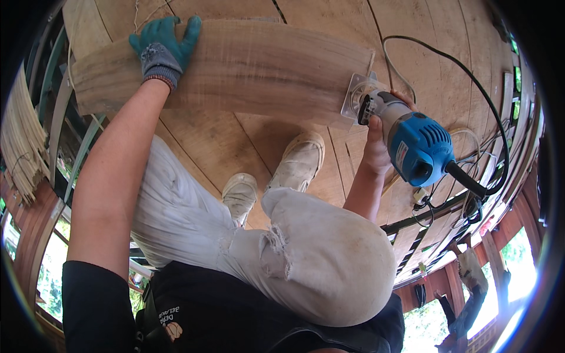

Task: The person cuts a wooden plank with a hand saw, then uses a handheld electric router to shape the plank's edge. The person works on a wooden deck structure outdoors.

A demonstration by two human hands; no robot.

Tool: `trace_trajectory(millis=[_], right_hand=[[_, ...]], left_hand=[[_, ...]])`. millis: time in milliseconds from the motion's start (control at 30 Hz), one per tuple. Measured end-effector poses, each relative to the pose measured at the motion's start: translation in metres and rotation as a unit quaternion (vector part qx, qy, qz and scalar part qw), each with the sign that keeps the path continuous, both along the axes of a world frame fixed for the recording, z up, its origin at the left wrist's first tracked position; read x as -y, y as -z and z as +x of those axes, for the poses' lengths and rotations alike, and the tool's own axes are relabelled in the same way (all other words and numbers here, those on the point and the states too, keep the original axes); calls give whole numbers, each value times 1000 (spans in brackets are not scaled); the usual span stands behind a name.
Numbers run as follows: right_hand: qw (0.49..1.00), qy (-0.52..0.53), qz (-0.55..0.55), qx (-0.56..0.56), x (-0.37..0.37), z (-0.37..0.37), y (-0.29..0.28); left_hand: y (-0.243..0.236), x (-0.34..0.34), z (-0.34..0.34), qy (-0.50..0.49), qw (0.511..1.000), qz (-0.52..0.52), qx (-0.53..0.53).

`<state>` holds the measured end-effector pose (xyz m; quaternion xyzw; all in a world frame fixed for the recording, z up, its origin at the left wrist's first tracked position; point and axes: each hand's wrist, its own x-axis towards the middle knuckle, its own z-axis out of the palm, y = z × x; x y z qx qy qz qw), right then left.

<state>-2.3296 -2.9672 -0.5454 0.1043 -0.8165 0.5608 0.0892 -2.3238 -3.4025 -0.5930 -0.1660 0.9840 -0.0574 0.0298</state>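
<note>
My left hand wears a green-and-grey work glove and grips a wide wooden board near its left end, the fingertips at its far edge. In my bare right hand is a trim router with a blue motor housing and a grey body. My fingers wrap around the body, some of them hidden behind it. The router lies tilted on its side, its clear base plate against the board's right end. The cutter itself cannot be made out.
A black power cord loops from the router across the plank floor. More cables lie at the right. My shoes stand close to the board's near edge. Thin wood strips are stacked at the far left.
</note>
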Motion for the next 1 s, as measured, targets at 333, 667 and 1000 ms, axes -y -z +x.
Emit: trace_trajectory(millis=[333,667,1000], right_hand=[[998,48,-37,12,-25,-3,-27],[995,71,-47,49,-86,52,-119],[999,8,-34,16,-43,56,-74]], left_hand=[[-1,-1,-3,-18,1000,3,20],[7,7,-3,-18,999,50,-6],[-11,-80,-20,137,985,97,-36]])
